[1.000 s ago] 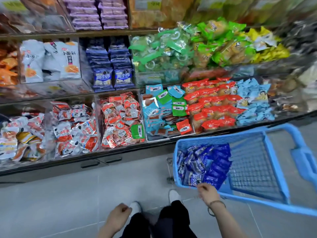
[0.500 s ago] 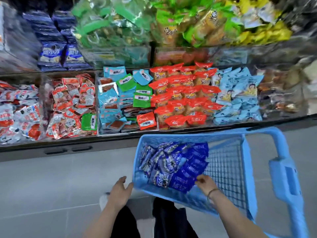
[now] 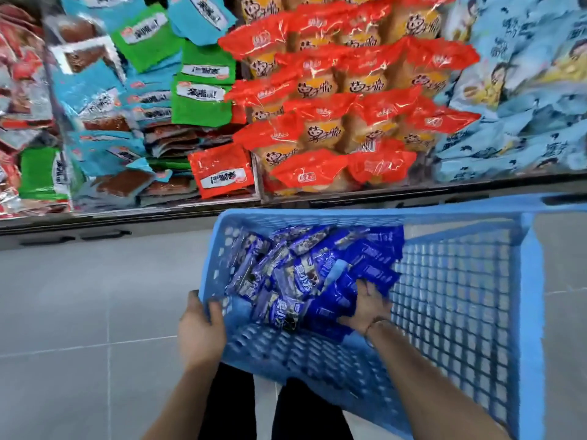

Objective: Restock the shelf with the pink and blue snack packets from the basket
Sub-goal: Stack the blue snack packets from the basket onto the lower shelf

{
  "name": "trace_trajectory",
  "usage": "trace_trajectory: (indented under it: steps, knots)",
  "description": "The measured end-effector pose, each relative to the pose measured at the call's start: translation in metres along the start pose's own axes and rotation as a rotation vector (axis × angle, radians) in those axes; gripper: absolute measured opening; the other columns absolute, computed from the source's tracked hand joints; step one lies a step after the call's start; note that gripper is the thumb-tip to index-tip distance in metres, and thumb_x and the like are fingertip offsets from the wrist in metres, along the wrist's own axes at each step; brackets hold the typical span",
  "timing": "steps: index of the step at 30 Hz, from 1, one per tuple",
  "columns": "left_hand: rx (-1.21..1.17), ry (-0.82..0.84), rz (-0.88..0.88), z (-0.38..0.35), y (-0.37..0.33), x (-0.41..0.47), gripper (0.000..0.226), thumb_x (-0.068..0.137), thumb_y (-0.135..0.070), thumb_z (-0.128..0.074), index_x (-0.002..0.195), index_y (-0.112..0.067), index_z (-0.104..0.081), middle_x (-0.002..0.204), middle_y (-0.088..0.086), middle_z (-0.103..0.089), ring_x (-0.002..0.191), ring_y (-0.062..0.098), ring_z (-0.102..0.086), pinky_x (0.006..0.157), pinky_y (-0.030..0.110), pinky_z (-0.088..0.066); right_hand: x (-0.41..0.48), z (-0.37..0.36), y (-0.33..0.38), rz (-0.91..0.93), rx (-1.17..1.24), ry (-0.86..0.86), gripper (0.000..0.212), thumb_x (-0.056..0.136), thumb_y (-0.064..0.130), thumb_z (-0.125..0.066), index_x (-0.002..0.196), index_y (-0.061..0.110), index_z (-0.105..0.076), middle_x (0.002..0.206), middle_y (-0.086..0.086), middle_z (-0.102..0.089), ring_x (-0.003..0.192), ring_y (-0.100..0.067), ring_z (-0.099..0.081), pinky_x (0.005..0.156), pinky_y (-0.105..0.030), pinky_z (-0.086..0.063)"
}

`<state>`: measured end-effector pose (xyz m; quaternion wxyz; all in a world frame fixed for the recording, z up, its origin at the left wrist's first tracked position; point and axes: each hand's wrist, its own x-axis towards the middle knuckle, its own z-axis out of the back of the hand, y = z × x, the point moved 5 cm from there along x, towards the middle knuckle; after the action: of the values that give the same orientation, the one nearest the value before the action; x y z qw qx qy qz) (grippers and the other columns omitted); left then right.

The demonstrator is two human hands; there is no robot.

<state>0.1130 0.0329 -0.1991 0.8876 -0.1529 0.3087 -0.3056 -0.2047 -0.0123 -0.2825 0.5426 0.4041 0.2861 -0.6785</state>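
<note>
Blue basket (image 3: 317,215) gripped at left rim by left hand (image 3: 198,328); right hand (image 3: 368,308) on blue packets (image 3: 320,268), grasp unclear; bare mesh (image 3: 454,281) beside.

The left hand (image 3: 198,331) grips the near left corner of the blue basket (image 3: 530,312), fingers curled over its rim. The right hand (image 3: 370,304) lies inside on the heap of blue packets (image 3: 305,274), fingertips among them. Beyond stands the shelf (image 3: 349,198), crowded with red packs (image 3: 333,90).
</note>
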Motion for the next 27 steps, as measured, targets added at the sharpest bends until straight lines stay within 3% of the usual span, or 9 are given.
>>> trace_trajectory:
  steps: [6,10,16,17,19,21,23,25,27]
  knots:
    - [0.052,-0.032,-0.068,-0.002,0.006,0.004,0.012,0.093,-0.013,-0.047,0.084,-0.014,-0.040,0.059,0.004,-0.051,0.058,0.033,-0.053,0.055,0.035,-0.036,0.001,-0.010,0.005,0.104,-0.175,-0.185,0.113,0.056,0.076,-0.065,0.143,0.017,-0.022,0.135,-0.003,-0.028,0.126,-0.025,-0.029,0.108,-0.040,-0.029]
    - [0.027,-0.023,-0.080,-0.003,0.006,0.003,0.008,0.094,-0.013,-0.048,0.088,-0.008,-0.044,0.070,0.020,-0.061,0.065,0.040,-0.059,0.059,0.042,-0.046,-0.003,-0.023,0.009,0.143,-0.116,-0.068,0.112,0.053,0.070,-0.070,0.138,0.016,-0.022,0.140,-0.005,-0.028,0.131,-0.027,-0.028,0.111,-0.044,-0.023]
    - [0.001,-0.025,-0.084,-0.002,0.001,0.003,0.007,0.094,-0.010,-0.047,0.088,-0.010,-0.044,0.071,0.020,-0.061,0.067,0.041,-0.060,0.058,0.040,-0.045,-0.005,-0.021,0.009,0.158,-0.017,-0.049,0.089,0.058,0.057,-0.072,0.128,0.023,-0.030,0.131,-0.003,-0.044,0.122,-0.024,-0.041,0.102,-0.041,-0.034]
    - [-0.015,-0.003,-0.071,-0.002,-0.001,0.002,0.001,0.093,-0.007,-0.048,0.093,-0.007,-0.047,0.079,0.022,-0.062,0.074,0.042,-0.060,0.062,0.040,-0.044,-0.009,-0.016,0.006,0.151,0.030,-0.050,0.089,0.056,0.055,-0.074,0.128,0.025,-0.030,0.128,-0.001,-0.046,0.119,-0.023,-0.044,0.101,-0.039,-0.037]
    - [-0.063,0.012,-0.056,0.001,-0.004,-0.002,0.024,0.092,-0.003,-0.049,0.115,0.002,-0.050,0.111,0.026,-0.059,0.105,0.042,-0.055,0.085,0.044,-0.045,-0.019,-0.003,-0.004,0.100,0.155,-0.062,0.089,0.053,0.049,-0.079,0.124,0.028,-0.029,0.118,0.000,-0.051,0.107,-0.021,-0.051,0.094,-0.037,-0.045]
    - [-0.083,-0.063,-0.150,0.010,-0.020,-0.018,0.047,0.090,-0.002,-0.053,0.134,0.008,-0.038,0.140,0.026,-0.039,0.132,0.037,-0.033,0.110,0.039,-0.028,-0.035,0.016,-0.012,0.075,0.304,-0.099,0.084,0.052,0.044,-0.082,0.116,0.028,-0.031,0.108,0.002,-0.055,0.096,-0.019,-0.056,0.082,-0.038,-0.052]
    - [-0.142,-0.076,-0.245,0.011,-0.041,-0.047,0.052,0.091,-0.011,-0.053,0.138,0.002,-0.036,0.146,0.019,-0.033,0.137,0.025,-0.028,0.112,0.027,-0.021,-0.054,0.042,-0.015,0.089,0.455,-0.212,0.080,0.049,0.041,-0.084,0.110,0.026,-0.034,0.103,0.002,-0.058,0.092,-0.019,-0.059,0.077,-0.040,-0.053]
    - [-0.293,0.199,-0.157,-0.010,-0.067,-0.079,0.036,0.098,-0.033,-0.045,0.133,-0.028,-0.040,0.142,-0.005,-0.040,0.131,0.006,-0.034,0.106,0.017,-0.027,-0.077,0.067,-0.008,0.111,0.585,-0.355,0.081,0.046,0.036,-0.087,0.109,0.024,-0.038,0.105,0.001,-0.061,0.095,-0.022,-0.061,0.081,-0.043,-0.052]
    - [-0.481,0.588,0.016,-0.037,-0.100,-0.111,0.049,0.087,-0.061,-0.037,0.133,-0.047,-0.032,0.138,-0.031,-0.032,0.126,-0.015,-0.030,0.103,0.011,-0.023,-0.101,0.082,0.011,0.168,0.670,-0.446,0.077,0.047,0.032,-0.088,0.107,0.024,-0.040,0.106,0.001,-0.062,0.096,-0.020,-0.062,0.083,-0.042,-0.052]
